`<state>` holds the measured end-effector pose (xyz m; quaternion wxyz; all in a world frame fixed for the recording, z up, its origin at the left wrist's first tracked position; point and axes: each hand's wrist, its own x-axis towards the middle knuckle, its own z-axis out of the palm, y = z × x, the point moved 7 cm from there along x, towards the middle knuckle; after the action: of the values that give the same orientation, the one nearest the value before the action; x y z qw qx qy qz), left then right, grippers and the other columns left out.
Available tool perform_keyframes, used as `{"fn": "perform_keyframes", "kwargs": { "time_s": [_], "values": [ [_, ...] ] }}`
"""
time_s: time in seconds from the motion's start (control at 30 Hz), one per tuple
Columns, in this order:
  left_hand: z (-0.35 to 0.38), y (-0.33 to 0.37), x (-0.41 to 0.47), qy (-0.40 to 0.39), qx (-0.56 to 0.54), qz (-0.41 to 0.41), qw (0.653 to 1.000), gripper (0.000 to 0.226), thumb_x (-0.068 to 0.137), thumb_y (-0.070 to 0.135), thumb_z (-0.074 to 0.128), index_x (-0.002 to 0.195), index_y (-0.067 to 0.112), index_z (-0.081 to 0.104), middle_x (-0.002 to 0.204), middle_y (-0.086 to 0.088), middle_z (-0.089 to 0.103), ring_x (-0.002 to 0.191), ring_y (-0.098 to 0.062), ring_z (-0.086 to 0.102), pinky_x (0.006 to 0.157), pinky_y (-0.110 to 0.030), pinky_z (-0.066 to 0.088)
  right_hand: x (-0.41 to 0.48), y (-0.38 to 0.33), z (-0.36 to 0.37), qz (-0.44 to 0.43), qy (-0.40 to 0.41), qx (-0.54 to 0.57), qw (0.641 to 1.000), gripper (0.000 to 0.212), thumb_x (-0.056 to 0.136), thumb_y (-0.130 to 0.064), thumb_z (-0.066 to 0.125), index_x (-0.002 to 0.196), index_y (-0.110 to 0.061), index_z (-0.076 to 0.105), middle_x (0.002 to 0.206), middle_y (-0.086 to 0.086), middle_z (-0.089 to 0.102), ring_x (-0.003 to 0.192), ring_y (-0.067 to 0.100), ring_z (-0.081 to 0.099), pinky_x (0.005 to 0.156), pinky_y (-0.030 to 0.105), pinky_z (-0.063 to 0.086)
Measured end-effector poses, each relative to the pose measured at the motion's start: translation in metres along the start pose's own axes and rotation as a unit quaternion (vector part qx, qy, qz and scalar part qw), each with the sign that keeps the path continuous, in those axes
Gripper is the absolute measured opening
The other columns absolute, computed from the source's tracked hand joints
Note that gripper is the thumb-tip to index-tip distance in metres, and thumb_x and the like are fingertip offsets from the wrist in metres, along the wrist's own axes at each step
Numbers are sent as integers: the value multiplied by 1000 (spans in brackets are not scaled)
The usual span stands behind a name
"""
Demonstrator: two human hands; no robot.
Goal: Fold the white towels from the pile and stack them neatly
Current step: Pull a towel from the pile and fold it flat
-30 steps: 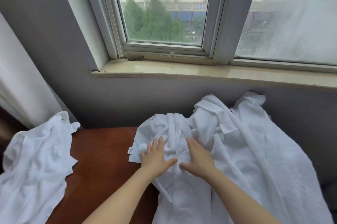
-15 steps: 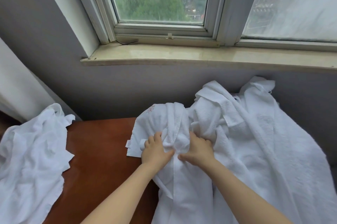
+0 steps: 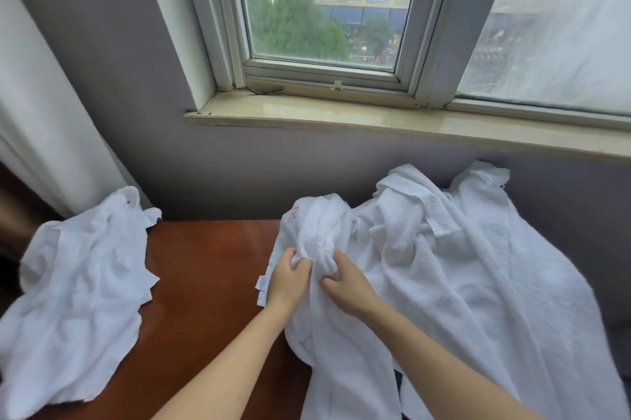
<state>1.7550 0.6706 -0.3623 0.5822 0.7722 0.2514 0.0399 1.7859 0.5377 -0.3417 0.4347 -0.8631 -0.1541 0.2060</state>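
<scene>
A big heap of white towels [image 3: 478, 266] covers the right half of the brown table [image 3: 211, 276] and leans on the wall. At its left edge lies a bunched white towel [image 3: 317, 231] with a small red emblem and a label tag. My left hand [image 3: 288, 279] grips a fold of that towel, fingers curled into the cloth. My right hand [image 3: 345, 279] grips the same bunch just beside it. A second crumpled white towel [image 3: 78, 293] lies on the table's left end, apart from both hands.
A grey wall and a stone window sill [image 3: 375, 122] run behind the table. A white curtain [image 3: 41, 105] hangs at the left. Bare brown tabletop shows between the two towel heaps.
Both hands went from lying flat on the towel to curling their fingers into it and gathering the cloth. The view tilted slightly.
</scene>
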Motion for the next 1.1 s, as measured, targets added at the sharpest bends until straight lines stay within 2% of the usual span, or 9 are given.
{"fn": "perform_keyframes", "kwargs": {
  "time_s": [0.1,0.17,0.37,0.53,0.67,0.77,0.9,0.97,1.1],
  "values": [
    [-27,8,-11,18,-53,13,998,15,80,18,49,68,16,40,55,14,39,51,-5,31,51,-25,31,-6,-28,10,-17,-2,51,999,13,84,-5,49,93,-13,52,85,-2,55,73,7,51,60,13,41],
    [-44,8,-14,22,-60,25,998,21,84,11,49,67,18,40,52,16,38,50,-3,31,51,-25,31,-9,-45,18,-31,-8,76,997,17,84,-3,50,100,-9,55,88,5,59,77,10,54,64,18,45],
    [-111,5,-25,50,-67,57,995,14,84,17,46,70,14,46,54,13,42,51,-4,35,50,-23,33,-14,-97,56,-64,-18,93,993,19,85,-6,53,103,-11,57,96,12,63,85,21,62,74,30,54],
    [-178,-4,-30,90,-39,63,993,17,89,17,46,73,17,48,56,11,44,51,-3,39,52,-25,36,-11,-144,102,-87,-33,104,990,9,84,-2,52,91,-7,52,79,4,53,70,8,50,61,21,44],
    [-244,-11,-34,131,-42,59,989,17,76,31,41,81,22,54,70,4,57,64,-12,53,62,-29,47,-3,-185,151,-98,-44,109,988,25,81,0,53,76,-19,38,68,-8,39,53,-2,38,51,14,37],
    [-296,-15,-39,173,-47,69,981,15,73,30,40,78,22,52,68,4,57,66,-16,53,62,-31,47,5,-218,191,-118,-61,117,984,19,81,2,52,81,-11,38,73,-2,37,60,2,34,53,16,33],
    [-371,-25,-46,240,-20,74,968,22,82,28,44,87,10,55,81,-15,64,77,-30,61,70,-42,52,15,-268,248,-161,-90,140,973,16,81,1,53,92,3,42,79,2,39,71,9,38,61,25,35],
    [-407,-31,-49,261,-25,73,962,27,79,30,43,94,14,58,85,-13,66,77,-26,62,71,-43,51,20,-292,277,-179,-107,146,967,14,81,-2,54,84,-6,41,75,-4,38,66,2,37,59,18,34],
    [-460,-48,-47,271,-12,75,959,38,76,34,44,106,17,60,98,-3,68,85,-20,62,75,-35,51,31,-325,321,-201,-123,120,964,32,81,-4,56,76,-24,31,72,-11,32,59,-1,32,55,15,34]
  ]
}}
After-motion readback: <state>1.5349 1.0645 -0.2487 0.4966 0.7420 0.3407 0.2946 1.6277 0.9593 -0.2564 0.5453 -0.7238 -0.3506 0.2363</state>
